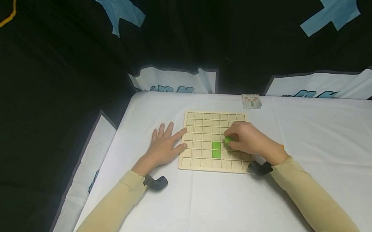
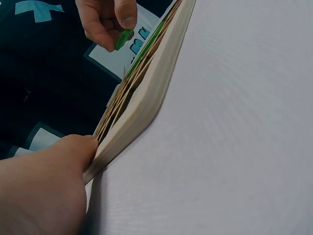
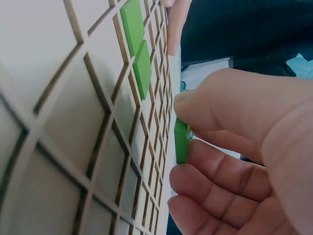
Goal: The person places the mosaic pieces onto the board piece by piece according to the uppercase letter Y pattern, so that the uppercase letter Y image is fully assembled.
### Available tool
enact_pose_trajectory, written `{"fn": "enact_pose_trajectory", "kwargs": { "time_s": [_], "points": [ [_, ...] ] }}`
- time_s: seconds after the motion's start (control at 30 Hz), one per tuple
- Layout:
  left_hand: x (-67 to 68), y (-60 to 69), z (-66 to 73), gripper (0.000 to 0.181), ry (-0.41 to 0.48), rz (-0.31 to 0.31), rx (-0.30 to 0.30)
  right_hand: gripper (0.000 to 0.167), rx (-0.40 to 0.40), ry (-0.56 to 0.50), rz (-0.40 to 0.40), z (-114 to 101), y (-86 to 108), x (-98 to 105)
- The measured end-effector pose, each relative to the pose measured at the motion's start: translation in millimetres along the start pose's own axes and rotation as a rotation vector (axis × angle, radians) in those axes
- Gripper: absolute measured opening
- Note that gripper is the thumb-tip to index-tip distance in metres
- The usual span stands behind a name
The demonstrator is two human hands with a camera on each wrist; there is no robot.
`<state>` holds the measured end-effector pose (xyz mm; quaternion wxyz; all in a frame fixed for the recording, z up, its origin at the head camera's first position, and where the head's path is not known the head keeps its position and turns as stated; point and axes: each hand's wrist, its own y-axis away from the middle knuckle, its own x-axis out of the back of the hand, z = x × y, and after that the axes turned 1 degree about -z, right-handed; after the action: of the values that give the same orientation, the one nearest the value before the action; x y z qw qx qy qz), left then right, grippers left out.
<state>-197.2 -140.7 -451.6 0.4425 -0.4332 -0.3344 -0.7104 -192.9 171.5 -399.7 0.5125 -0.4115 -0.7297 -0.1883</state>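
A pale wooden grid board lies flat on the white table. Two green square tiles sit in neighbouring cells of it, one behind the other. Between thumb and fingers, my right hand pinches another green tile, held above the board to the right of those two. The left hand lies with spread fingers at the board's left side; its thumb and index finger touch the edge. In the left wrist view, the left thumb rests against the board's rim.
A small printed card with a coloured grid pattern lies behind the board, near the table's back edge. White cloth covers the table. Dark curtains with blue patches hang behind and at the left.
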Motion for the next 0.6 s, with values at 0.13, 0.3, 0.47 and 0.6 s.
{"fn": "enact_pose_trajectory", "kwargs": {
  "time_s": [0.13,0.3,0.47,0.6],
  "points": [
    [-0.6,-0.3,-0.3,0.064,-0.004,-0.007,0.002,0.023,0.008,-0.001,-0.009,-0.8,-4.8,-3.8],
    [-0.1,-0.6,0.0,0.064,-0.006,-0.012,0.005,0.022,0.028,0.004,-0.009,-0.5,-10.4,-7.9],
    [0.5,-0.2,0.6,0.065,-0.006,-0.015,0.01,0.024,0.014,0.004,-0.025,-3.4,-16.6,-10.5],
    [0.2,-0.5,0.1,0.065,-0.01,-0.014,0.011,0.024,0.01,-0.006,-0.024,-3.5,-20.6,-13.7]
  ]
}}
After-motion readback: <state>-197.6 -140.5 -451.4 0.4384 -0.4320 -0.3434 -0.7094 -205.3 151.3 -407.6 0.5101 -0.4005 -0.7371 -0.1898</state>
